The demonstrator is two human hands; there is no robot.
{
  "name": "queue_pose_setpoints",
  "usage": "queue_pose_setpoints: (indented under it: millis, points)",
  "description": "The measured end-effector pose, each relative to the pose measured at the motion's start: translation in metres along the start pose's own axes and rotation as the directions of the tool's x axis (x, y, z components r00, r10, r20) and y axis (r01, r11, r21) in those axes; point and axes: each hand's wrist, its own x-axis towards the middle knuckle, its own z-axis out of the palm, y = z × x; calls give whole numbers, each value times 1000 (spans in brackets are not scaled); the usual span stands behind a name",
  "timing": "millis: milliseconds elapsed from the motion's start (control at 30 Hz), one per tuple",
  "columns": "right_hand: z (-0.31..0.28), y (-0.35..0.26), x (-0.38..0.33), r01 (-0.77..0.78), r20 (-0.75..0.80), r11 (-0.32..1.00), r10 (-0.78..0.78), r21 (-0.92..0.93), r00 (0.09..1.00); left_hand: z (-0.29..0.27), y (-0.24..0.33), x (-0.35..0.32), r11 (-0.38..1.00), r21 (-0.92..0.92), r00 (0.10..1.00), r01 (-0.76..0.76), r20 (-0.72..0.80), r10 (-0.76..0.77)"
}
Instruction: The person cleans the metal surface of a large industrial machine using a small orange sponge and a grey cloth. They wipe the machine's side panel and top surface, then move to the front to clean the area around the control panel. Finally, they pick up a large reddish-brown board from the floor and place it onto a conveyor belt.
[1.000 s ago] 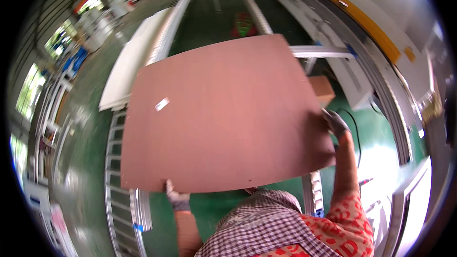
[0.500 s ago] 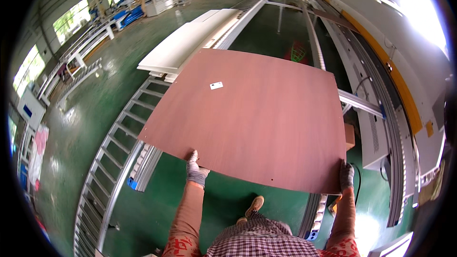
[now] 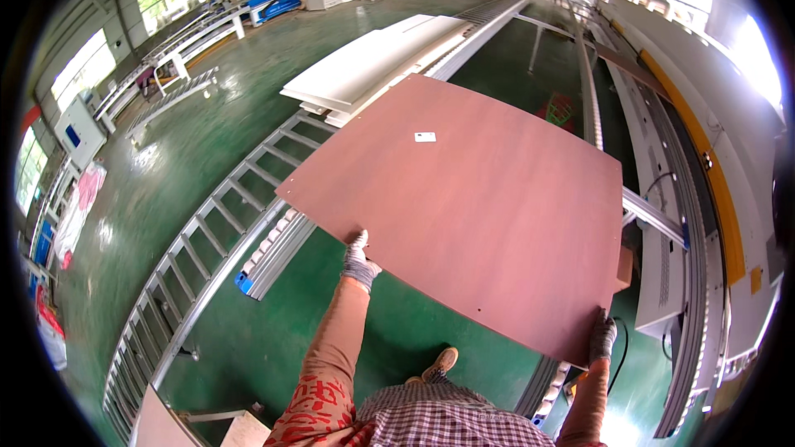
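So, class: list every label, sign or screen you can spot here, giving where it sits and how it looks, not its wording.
Sticker: small white rectangle on the reddish-brown board, toward its far edge.
Tag: small yellow-orange rectangle on the grey machine along the right.
No screens visible.

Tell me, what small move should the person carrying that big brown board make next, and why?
Probably ease the brown board forward and down. Both gloved hands, the left hand and right hand, grip its near edge, and its far side hangs above the roller rails beside the white panels.
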Motion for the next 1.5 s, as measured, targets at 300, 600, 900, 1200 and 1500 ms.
queue_pose_setpoints:
  millis: [300,600,900,1200,1500]
  points:
    - [-19,-79,-23,-65,27,995,63,70,998,-21,23,16,997,60,996,43,81,-48]
    - [14,-3,2,287,61,907,-282,-308,957,-6,18,17,999,45,993,1,-122,5]
    - [13,1,7,215,222,847,-119,-486,968,-14,11,20,999,47,999,-20,-34,22]
    - [-29,-70,-32,-157,51,980,152,121,987,-20,14,14,997,42,998,-57,32,56]
    - [-50,-96,-51,-232,131,962,214,143,968,-20,21,12,991,112,997,-74,32,71]
